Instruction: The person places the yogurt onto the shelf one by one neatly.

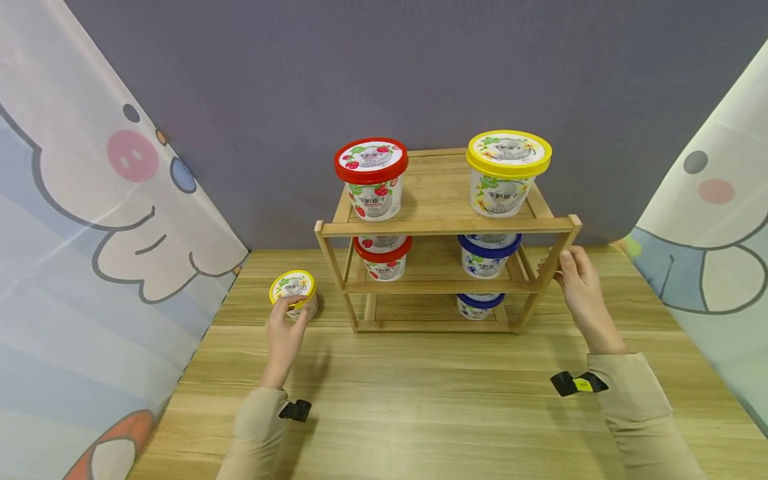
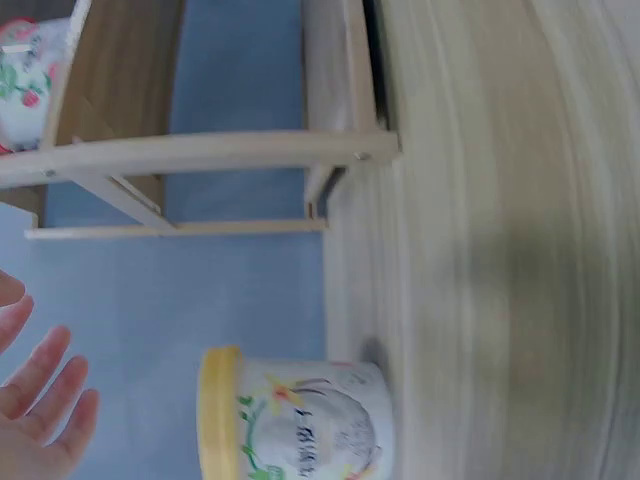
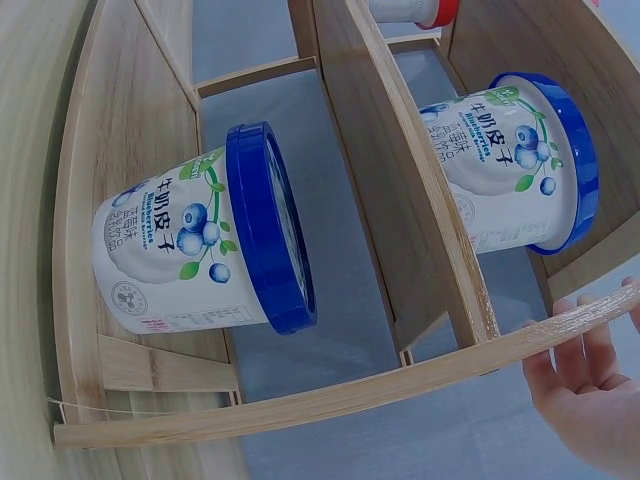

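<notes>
On the table left of the shelf stands a small tub with a yellow lid. My left hand hovers over it, fingers spread. In the left wrist view a gap shows between those fingers and the yellow-lidded tub. My right hand grips the right side post of the wooden shelf. The right wrist view shows its fingers behind that post. Next to it, tubs with blue lids stand on the lower and middle boards.
On the top board are a red-lidded tub at left and a larger-looking yellow-lidded tub at right. Another red-lidded tub sits on the middle board. A grey wall rises behind; cartoon-printed curtains flank both sides.
</notes>
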{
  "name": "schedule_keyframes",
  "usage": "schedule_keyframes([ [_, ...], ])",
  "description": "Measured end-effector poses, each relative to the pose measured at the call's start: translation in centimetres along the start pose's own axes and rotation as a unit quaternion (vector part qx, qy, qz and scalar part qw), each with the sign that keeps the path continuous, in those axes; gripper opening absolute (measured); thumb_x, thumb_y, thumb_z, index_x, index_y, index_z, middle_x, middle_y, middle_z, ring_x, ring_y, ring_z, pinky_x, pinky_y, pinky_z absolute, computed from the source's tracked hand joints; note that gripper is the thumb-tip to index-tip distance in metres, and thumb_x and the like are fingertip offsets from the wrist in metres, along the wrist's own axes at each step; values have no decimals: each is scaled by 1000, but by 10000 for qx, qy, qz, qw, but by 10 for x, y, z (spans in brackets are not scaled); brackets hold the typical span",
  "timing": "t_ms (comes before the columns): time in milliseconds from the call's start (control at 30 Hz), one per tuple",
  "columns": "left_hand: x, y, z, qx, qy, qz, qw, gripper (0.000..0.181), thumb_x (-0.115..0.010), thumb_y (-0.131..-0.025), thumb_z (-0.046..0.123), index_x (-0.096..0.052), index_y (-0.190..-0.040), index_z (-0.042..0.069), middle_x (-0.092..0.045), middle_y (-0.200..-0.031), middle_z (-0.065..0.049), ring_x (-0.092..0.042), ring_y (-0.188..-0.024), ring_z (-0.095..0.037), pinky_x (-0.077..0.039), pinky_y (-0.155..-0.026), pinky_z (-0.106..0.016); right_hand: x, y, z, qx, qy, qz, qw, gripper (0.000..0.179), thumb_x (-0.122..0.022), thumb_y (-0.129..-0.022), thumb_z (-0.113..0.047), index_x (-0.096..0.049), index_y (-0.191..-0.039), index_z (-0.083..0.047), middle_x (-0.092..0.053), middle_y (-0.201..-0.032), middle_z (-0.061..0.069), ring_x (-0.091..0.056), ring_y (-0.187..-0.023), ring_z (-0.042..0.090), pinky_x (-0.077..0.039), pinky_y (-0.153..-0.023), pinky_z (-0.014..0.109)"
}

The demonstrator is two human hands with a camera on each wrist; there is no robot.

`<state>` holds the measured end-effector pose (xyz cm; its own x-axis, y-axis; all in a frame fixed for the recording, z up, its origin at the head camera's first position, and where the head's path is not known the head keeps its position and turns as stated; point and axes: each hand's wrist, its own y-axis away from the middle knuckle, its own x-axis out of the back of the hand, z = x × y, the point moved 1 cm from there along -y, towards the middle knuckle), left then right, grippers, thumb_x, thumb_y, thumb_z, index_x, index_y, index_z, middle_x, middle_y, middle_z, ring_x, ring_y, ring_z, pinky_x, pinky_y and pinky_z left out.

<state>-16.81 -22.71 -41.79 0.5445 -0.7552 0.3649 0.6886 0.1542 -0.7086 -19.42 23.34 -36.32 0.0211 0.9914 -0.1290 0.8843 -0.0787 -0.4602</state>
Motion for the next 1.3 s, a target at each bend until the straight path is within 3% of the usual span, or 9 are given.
schedule_keyframes([
  [367, -2, -8, -24, 357, -435, -43, 9984, 18, -61, -74, -6, -59, -91, -9, -52, -104, -24, -45, -98, -38, -34, -83, -50, 1, 1, 0, 59, -84, -87, 9999, 17, -36, -94, -18, -51, -99, -11, -56, -91, -1, -56, -81, 9, -44, -74, 16],
  [633, -7, -10, -44, 710, -707, -286, 9946, 28, -64, -74, -3, -57, -100, -9, -45, -120, -24, -37, -110, -39, -28, -90, -51, 1, 0, -2, -103, 167, -58, 9998, 16, -36, -95, -19, -50, -98, -13, -53, -93, 0, -55, -82, 9, -43, -75, 16],
  [933, -10, -10, -61, 1154, -1125, -801, 9837, 44, -67, -77, 14, -50, -113, -3, -25, -136, -22, -11, -128, -42, -6, -101, -55, 1, 0, 0, -109, 148, -14, 9998, 15, -37, -94, -20, -50, -98, -13, -53, -94, -1, -55, -81, 8, -43, -74, 16],
  [1300, -15, -11, -73, 1673, -1236, -873, 9742, 57, -70, -75, 23, -44, -120, 0, -11, -138, -28, -8, -128, -43, -6, -100, -55, 1, 0, 0, -97, 151, 15, 9998, 15, -37, -94, -20, -50, -98, -13, -52, -93, 0, -55, -81, 9, -43, -74, 16],
])
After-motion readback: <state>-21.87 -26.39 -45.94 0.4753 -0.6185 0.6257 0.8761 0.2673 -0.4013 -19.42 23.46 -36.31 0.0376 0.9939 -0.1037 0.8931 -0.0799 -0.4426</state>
